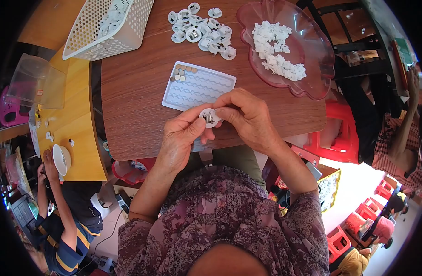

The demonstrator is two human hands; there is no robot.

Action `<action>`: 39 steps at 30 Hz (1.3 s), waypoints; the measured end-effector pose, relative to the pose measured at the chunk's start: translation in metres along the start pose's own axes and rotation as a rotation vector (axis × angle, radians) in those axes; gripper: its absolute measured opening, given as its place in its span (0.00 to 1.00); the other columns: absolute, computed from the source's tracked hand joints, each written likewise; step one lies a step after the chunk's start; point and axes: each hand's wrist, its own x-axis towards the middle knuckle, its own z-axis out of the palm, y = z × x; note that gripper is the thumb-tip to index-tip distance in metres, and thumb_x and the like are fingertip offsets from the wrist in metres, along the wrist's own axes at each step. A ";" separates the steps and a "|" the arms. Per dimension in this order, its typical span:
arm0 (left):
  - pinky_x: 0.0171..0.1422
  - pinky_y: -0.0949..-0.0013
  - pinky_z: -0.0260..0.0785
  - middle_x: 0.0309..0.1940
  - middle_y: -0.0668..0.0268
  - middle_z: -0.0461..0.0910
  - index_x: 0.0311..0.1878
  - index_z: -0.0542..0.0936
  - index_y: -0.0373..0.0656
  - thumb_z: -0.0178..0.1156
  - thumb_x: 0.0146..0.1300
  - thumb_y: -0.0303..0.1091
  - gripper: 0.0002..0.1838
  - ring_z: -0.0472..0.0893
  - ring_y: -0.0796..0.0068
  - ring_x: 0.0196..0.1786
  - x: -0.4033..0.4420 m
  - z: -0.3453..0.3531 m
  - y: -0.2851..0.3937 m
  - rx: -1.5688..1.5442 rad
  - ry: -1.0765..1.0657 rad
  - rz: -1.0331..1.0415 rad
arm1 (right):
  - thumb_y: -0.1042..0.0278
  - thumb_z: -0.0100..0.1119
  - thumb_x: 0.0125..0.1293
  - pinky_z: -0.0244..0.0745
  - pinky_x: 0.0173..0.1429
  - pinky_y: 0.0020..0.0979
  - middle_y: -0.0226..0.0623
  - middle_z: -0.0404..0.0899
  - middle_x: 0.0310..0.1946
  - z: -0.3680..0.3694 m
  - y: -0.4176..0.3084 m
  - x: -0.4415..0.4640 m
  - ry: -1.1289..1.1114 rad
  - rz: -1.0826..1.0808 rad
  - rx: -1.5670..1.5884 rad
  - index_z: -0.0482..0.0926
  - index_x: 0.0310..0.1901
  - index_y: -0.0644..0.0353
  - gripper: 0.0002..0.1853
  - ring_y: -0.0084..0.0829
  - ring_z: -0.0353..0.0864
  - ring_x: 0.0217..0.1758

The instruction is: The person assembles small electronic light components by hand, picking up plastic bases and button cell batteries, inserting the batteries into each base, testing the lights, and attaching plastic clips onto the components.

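A small white round plastic piece with metal parts in its middle [208, 118] is held between my two hands, just in front of the tray. My left hand [179, 133] pinches its left side with the thumb and fingers. From the right, my right hand [248, 118] has its thumb and index finger closed at the piece's edge; whether a smaller part sits between them is hidden. Just beyond my hands lies a white blister tray [206, 87] with wavy rows. Several coin-shaped cells [179, 73] sit in its upper left corner.
A pile of similar white round pieces [202, 30] lies at the back. At right, a pink petal-shaped bowl [319, 60] holds small white plastic parts [284, 64]. A perforated white basket [128, 32] stands back left. Another person's hand [49, 165] is by a white bowl [61, 160].
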 end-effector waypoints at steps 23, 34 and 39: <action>0.36 0.75 0.71 0.43 0.58 0.80 0.55 0.75 0.32 0.61 0.62 0.39 0.23 0.80 0.72 0.40 0.001 -0.011 -0.007 -0.097 -0.071 0.081 | 0.79 0.63 0.52 0.69 0.38 0.33 0.36 0.76 0.30 -0.002 -0.019 -0.005 0.053 -0.283 -0.200 0.79 0.36 0.61 0.09 0.36 0.74 0.35; 0.37 0.73 0.73 0.44 0.58 0.79 0.55 0.75 0.31 0.65 0.58 0.39 0.26 0.79 0.72 0.41 0.002 -0.010 -0.009 -0.125 -0.083 0.117 | 0.79 0.64 0.51 0.67 0.36 0.30 0.34 0.76 0.29 0.006 -0.019 -0.008 0.148 -0.273 -0.181 0.79 0.34 0.62 0.07 0.32 0.72 0.32; 0.37 0.72 0.72 0.45 0.58 0.79 0.54 0.75 0.30 0.64 0.58 0.39 0.25 0.78 0.73 0.40 0.001 -0.008 -0.011 -0.157 -0.051 0.113 | 0.80 0.64 0.51 0.67 0.36 0.31 0.33 0.76 0.27 0.010 -0.017 -0.007 0.155 -0.274 -0.152 0.79 0.34 0.61 0.08 0.33 0.72 0.32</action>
